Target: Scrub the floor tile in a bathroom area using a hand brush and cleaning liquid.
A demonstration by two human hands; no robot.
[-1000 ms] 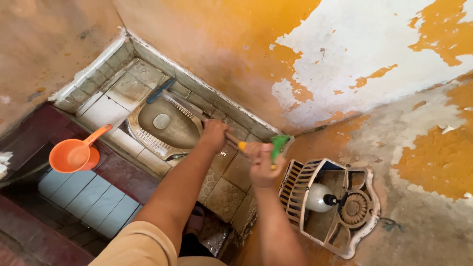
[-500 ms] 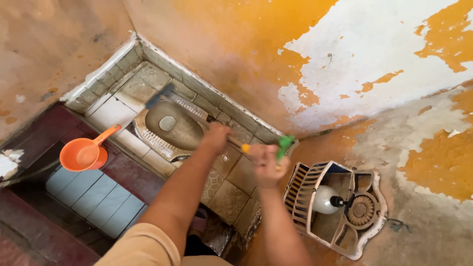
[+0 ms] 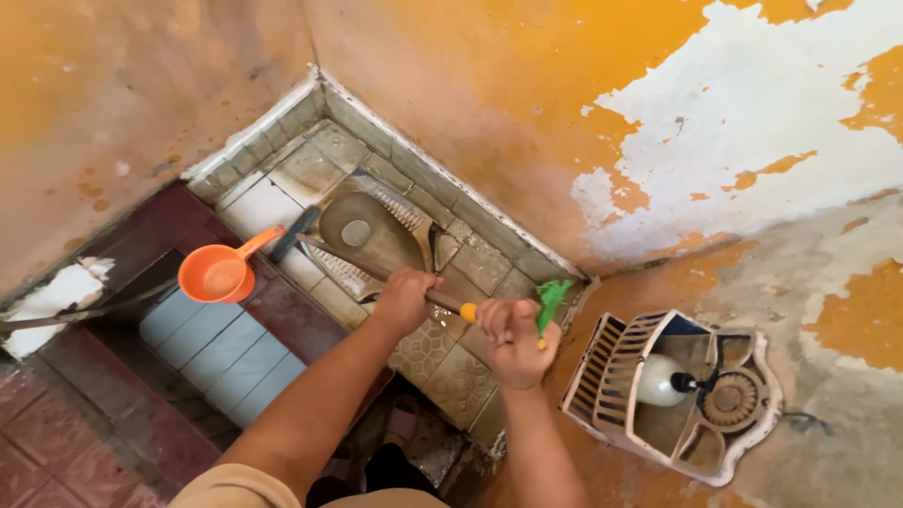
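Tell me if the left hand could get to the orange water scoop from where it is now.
Probably yes, but not freely. The left hand is shut on the brush handle, so it would have to let go first. The orange scoop sits to its left with nothing visible between them, seemingly within an arm's stretch.

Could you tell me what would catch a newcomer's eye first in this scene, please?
Most striking are the two bare hands gripping a long-handled brush with a yellow and green end: the left hand lower on the shaft, the right hand near its top, the brush head at the edge of the squat toilet pan. To its left lies a bright orange plastic water scoop; on the right sits a broken cream fan housing, below peeling orange wall paint.
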